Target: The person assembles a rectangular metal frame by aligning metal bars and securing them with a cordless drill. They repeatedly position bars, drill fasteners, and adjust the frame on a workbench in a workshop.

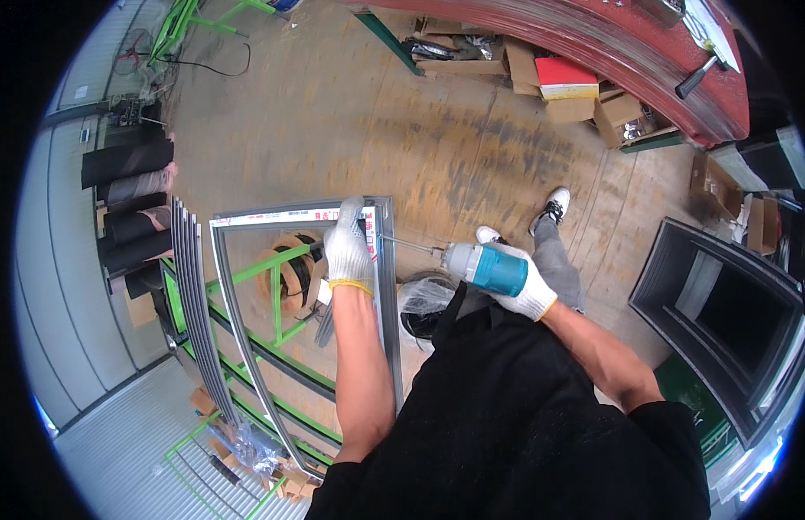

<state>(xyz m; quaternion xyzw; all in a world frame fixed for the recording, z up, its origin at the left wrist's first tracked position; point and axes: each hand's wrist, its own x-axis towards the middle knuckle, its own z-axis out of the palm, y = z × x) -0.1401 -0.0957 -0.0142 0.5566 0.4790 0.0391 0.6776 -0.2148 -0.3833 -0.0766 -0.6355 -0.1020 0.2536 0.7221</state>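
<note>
A grey window frame [387, 303], partly covered with white-and-red protective film, stands in front of me. My left hand [348, 247], in a white knit glove with a yellow cuff, grips the frame near its far right corner. In my right hand [532, 286], also gloved, is a teal power screwdriver [493, 269], held level. Its long thin bit [411, 243] points left, and the tip meets the outer side of the frame close to my left hand. The right fingers are partly hidden behind the tool body.
Beneath the frame is a green metal rack [277, 295], with long grey profiles [190, 286] beside it. Dark rolls [129, 165] lie along the left wall. Cartons [524, 65] sit under a red-covered table [593, 43]. More dark frames [723, 321] stand on the right.
</note>
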